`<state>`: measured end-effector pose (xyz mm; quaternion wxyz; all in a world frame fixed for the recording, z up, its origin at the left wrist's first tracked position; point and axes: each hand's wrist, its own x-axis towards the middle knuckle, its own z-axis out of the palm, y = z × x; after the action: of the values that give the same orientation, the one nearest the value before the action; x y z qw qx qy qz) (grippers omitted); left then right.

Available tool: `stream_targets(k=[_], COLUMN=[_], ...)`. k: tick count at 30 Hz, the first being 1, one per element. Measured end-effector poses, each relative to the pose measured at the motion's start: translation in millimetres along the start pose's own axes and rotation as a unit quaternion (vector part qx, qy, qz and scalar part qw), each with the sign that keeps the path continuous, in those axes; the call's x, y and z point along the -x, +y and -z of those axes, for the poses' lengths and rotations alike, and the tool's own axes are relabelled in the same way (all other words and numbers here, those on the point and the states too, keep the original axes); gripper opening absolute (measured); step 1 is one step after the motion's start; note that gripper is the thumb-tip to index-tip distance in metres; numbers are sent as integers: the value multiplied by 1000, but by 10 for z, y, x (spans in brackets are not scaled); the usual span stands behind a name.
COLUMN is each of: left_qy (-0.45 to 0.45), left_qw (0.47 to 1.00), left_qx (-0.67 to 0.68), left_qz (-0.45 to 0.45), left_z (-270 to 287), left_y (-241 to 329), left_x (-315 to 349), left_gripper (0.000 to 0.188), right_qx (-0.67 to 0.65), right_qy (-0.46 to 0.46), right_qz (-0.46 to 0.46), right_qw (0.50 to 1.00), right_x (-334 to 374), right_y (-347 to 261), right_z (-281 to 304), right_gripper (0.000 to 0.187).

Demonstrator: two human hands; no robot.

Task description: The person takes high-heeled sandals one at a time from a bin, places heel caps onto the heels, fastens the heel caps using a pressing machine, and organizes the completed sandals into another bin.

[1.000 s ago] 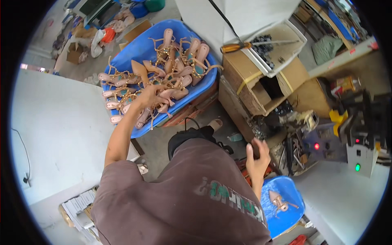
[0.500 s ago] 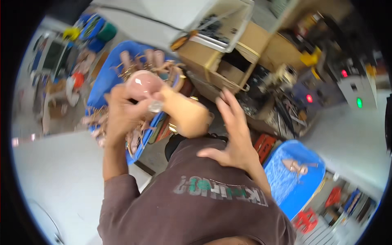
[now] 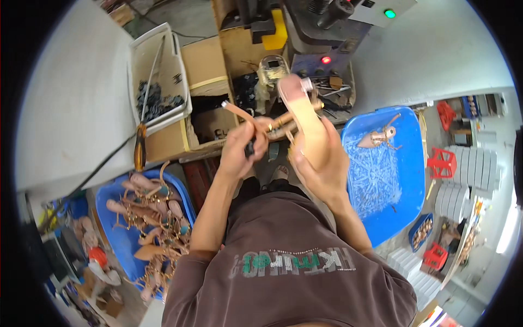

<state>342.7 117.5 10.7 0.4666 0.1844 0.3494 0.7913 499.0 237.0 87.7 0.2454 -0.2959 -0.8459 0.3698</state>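
in the right hand [image 3: 327,163], fingers and thumb closed about its near end, the sandal [image 3: 307,122] juts out beyond the grip, its long axis running away from the body and tilted slightly left, pink end foremost. just left, the left hand [image 3: 243,147] clasps a tan strap [image 3: 239,112]; farther right sits a blue basin [image 3: 389,210].

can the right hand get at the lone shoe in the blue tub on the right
Probably yes: the open tub sits beside the right hand, and nothing visible blocks the lone shoe. That hand holds another shoe, though, so it would likely need freeing first.
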Motion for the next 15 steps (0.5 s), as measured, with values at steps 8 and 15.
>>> stream_targets(k=[8, 15], left_qy=[219, 66], left_qw=[969, 935], left_qx=[111, 346], left_qz=[-31, -45], left_z=[716, 1118], left_y=[-11, -7], left_x=[-499, -558], left_gripper=[19, 17], right_qx=[26, 48], right_qy=[59, 58], right_qz=[7, -5], right_qw=[998, 997], right_x=[-514, -525], right_y=[-173, -212], right_z=[-565, -645], right_gripper=[73, 75])
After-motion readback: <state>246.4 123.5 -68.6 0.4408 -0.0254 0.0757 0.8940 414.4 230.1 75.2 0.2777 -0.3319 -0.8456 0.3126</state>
